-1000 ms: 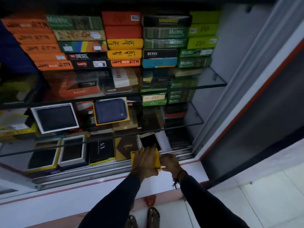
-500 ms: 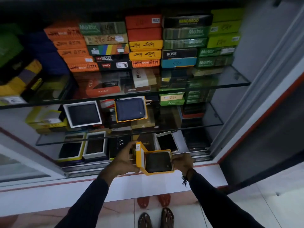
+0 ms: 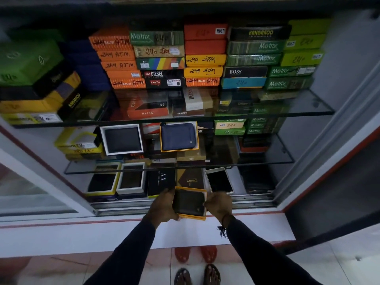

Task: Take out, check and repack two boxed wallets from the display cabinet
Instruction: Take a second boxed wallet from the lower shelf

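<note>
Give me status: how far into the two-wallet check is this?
Early. Done: one yellow box is out of the cabinet, lid off. In hand: left hand and right hand hold it open, dark wallet showing inside. Left: check the wallet, close and reshelve the box, then a second one. No other box looks pulled out.

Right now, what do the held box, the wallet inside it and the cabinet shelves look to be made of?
Yellow box: likely cardboard, matte, with thin folded walls. Dark wallet: probably leather or imitation, with a dull sheen and soft rounded corners; too dim to tell which. Shelves: clear glass, since boxes below show through. Both hands hold the box.
</note>
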`<state>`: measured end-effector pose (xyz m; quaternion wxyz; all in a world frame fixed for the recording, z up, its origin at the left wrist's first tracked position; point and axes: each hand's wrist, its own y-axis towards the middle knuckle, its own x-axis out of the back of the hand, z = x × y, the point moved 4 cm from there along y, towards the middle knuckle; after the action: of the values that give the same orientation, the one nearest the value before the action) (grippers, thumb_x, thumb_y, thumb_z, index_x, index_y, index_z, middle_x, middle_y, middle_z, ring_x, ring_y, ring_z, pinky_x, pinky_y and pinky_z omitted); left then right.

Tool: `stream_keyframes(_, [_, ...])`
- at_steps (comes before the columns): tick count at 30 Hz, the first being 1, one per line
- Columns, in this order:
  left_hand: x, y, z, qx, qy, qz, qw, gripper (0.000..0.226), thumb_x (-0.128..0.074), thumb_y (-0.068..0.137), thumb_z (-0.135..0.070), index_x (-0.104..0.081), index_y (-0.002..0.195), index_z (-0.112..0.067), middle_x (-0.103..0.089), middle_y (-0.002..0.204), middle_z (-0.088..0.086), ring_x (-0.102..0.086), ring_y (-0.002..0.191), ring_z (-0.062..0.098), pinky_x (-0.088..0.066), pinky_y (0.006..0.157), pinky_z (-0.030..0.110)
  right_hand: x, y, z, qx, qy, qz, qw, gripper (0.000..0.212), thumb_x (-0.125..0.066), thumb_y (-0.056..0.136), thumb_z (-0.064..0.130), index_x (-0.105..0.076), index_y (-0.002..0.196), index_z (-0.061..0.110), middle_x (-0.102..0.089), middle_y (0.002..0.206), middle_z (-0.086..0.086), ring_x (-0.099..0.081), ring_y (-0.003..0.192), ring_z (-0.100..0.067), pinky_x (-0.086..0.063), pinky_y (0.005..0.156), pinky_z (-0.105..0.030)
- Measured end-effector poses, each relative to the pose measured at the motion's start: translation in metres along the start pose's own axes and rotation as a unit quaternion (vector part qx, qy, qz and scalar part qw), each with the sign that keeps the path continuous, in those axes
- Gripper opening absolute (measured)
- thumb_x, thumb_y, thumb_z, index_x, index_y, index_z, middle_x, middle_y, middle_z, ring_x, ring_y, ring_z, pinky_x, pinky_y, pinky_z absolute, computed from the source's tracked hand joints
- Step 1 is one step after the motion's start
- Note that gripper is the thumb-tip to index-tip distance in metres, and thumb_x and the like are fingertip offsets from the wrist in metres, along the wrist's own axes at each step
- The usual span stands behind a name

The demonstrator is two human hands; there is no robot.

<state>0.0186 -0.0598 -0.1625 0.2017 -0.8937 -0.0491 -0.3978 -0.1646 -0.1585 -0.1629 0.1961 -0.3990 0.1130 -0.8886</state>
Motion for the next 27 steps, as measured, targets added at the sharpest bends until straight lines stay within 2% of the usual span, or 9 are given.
stream_keyframes(3, [-0.006, 0.001, 0.001, -0.019, -0.027, 0.000, 0.999, 0.091, -0.098, 0.055, -0.016, -0.050, 0.132, -0.030, -0.063, 0.129, -0.004, -0.062, 0.120, 0.022, -0.058, 0.092, 0.032, -0.004, -0.001, 0.002, 0.052, -0.070, 0.003, 0.996, 0.019, -0.075, 0.080, 0.017, -0.072, 0.098, 0.011, -0.074, 0.100, -0.007, -0.071, 0.095, -0.024, -0.059, 0.078, -0.031])
stream_keyframes(7, [-0.005, 0.000, 0.006, -0.017, -0.034, -0.016, 0.999, 0.090, -0.097, 0.058, -0.015, -0.051, 0.134, -0.026, -0.062, 0.135, -0.001, -0.061, 0.123, 0.023, -0.059, 0.097, 0.041, -0.015, -0.001, 0.005, 0.064, -0.105, 0.038, 0.992, 0.025, -0.072, 0.082, 0.025, -0.071, 0.104, 0.013, -0.074, 0.104, -0.006, -0.072, 0.095, -0.025, -0.061, 0.082, -0.032])
stream_keyframes(11, [-0.008, -0.001, 0.009, -0.016, -0.066, -0.017, 0.998, 0.074, -0.092, 0.064, -0.008, -0.055, 0.126, -0.027, -0.070, 0.124, -0.003, -0.067, 0.117, 0.023, -0.063, 0.087, 0.032, -0.021, 0.001, 0.012, -0.013, 0.023, 0.028, 0.999, 0.023, -0.079, 0.073, 0.034, -0.065, 0.085, 0.021, -0.071, 0.089, 0.000, -0.068, 0.076, -0.014, -0.057, 0.065, -0.024])
stream_keyframes(15, [-0.005, -0.001, 0.013, -0.010, -0.097, -0.028, 0.995, 0.069, -0.093, 0.062, -0.007, -0.055, 0.109, -0.040, -0.066, 0.100, -0.018, -0.070, 0.109, 0.025, -0.057, 0.067, 0.013, -0.025, 0.007, 0.025, -0.048, 0.154, 0.013, 0.987, 0.036, -0.088, 0.064, 0.032, -0.062, 0.088, 0.024, -0.070, 0.094, 0.003, -0.070, 0.089, -0.018, -0.062, 0.077, -0.036])
stream_keyframes(16, [-0.004, -0.001, 0.014, -0.008, -0.104, -0.026, 0.994, 0.071, -0.093, 0.061, -0.008, -0.056, 0.115, -0.036, -0.066, 0.102, -0.015, -0.069, 0.111, 0.025, -0.058, 0.071, 0.016, -0.023, 0.009, 0.030, -0.040, 0.167, 0.012, 0.985, 0.037, -0.090, 0.061, 0.030, -0.062, 0.084, 0.025, -0.068, 0.092, 0.005, -0.069, 0.091, -0.017, -0.061, 0.078, -0.034])
stream_keyframes(19, [-0.004, -0.001, 0.015, -0.004, -0.129, -0.010, 0.992, 0.084, -0.094, 0.060, -0.009, -0.055, 0.134, -0.017, -0.064, 0.127, 0.004, -0.062, 0.120, 0.028, -0.060, 0.093, 0.044, -0.012, 0.012, 0.034, -0.049, 0.196, 0.012, 0.979, 0.032, -0.091, 0.060, 0.022, -0.062, 0.072, 0.025, -0.066, 0.086, 0.008, -0.065, 0.090, -0.015, -0.059, 0.076, -0.030])
stream_keyframes(22, [0.003, -0.004, 0.015, 0.017, -0.247, -0.008, 0.969, 0.086, -0.094, 0.060, 0.000, -0.057, 0.137, -0.014, -0.060, 0.131, 0.010, -0.063, 0.119, 0.030, -0.060, 0.094, 0.050, 0.001, 0.019, 0.028, -0.092, 0.289, 0.075, 0.950, 0.023, -0.084, 0.072, 0.012, -0.068, 0.088, 0.011, -0.073, 0.105, -0.014, -0.069, 0.092, -0.023, -0.060, 0.079, -0.033])
stream_keyframes(25, [0.011, -0.010, 0.011, 0.004, -0.360, -0.003, 0.933, 0.079, -0.091, 0.067, -0.001, -0.059, 0.136, -0.020, -0.068, 0.126, 0.003, -0.072, 0.108, 0.018, -0.062, 0.083, 0.030, 0.018, 0.014, 0.022, -0.128, 0.377, 0.169, 0.902, 0.026, -0.076, 0.081, 0.011, -0.067, 0.104, 0.004, -0.071, 0.109, -0.020, -0.065, 0.078, -0.018, -0.053, 0.057, -0.020])
stream_keyframes(27, [0.015, -0.013, 0.007, -0.015, -0.402, 0.009, 0.916, 0.071, -0.091, 0.070, -0.009, -0.063, 0.134, -0.025, -0.073, 0.123, -0.001, -0.072, 0.109, 0.016, -0.060, 0.086, 0.028, 0.024, 0.010, 0.016, -0.145, 0.433, 0.213, 0.864, 0.037, -0.073, 0.084, 0.010, -0.064, 0.118, 0.000, -0.068, 0.111, -0.018, -0.064, 0.080, -0.016, -0.049, 0.049, -0.016])
